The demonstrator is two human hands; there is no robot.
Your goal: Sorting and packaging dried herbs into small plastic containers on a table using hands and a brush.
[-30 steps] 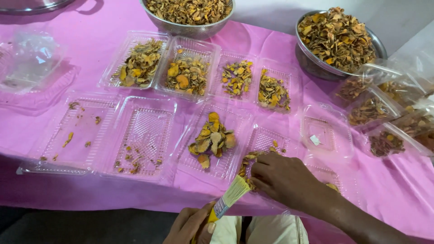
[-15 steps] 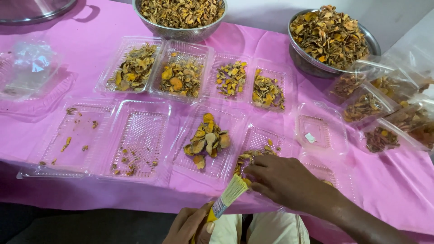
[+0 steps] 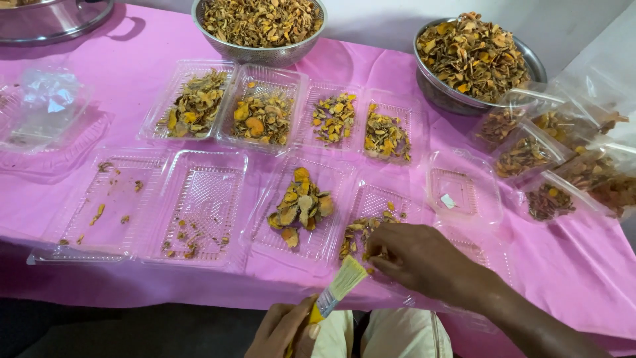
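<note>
Quick headcount around the hands

Beyond the hands: two round steel bowls (image 3: 262, 30) heaped with dried yellow-brown slices, one near-empty steel pan (image 3: 46, 20), roughly ten clear plastic clamshell trays (image 3: 205, 205). Just one yellow-handled paintbrush (image 3: 334, 295).

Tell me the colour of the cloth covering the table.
Pink cloth, plain, seen in the head view.

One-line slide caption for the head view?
Left hand holds a paintbrush; right hand picks dried slices from a clear tray on the pink tablecloth.
</note>
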